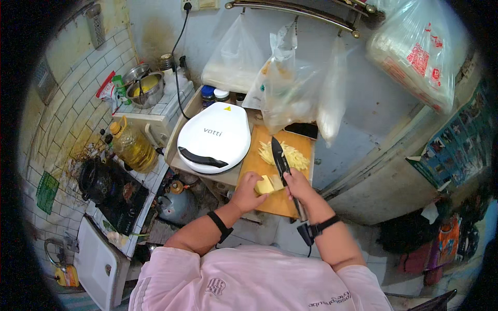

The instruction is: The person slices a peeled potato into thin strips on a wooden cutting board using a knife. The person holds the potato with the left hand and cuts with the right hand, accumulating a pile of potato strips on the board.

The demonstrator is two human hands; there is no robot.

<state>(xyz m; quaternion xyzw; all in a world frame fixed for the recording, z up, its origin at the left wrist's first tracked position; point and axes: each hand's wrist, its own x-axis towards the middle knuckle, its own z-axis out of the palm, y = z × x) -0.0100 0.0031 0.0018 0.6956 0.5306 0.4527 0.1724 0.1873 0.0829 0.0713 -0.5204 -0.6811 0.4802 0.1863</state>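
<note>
On a wooden cutting board (249, 165) lies a peeled yellow potato piece (264, 185), with the fingers and thumb of my left hand (249, 190) around its left side. A paler cut part (277, 182) is between it and the knife. My right hand (298, 186) grips a black-bladed kitchen knife (278, 155), whose tip points away from me. Beyond and beside the blade, a pile of thin yellow strips (293, 156) rests on the board. Under my right hand the knife's handle is partly hidden.
Left of the board sits a white electric baking pan (214, 136) with its lid down. Plastic bags (290, 93) hang over the board's far edge, near a dark phone-like object (302, 130). Further left are an oil jug (133, 147), a metal bowl (146, 91) and a sink (99, 264).
</note>
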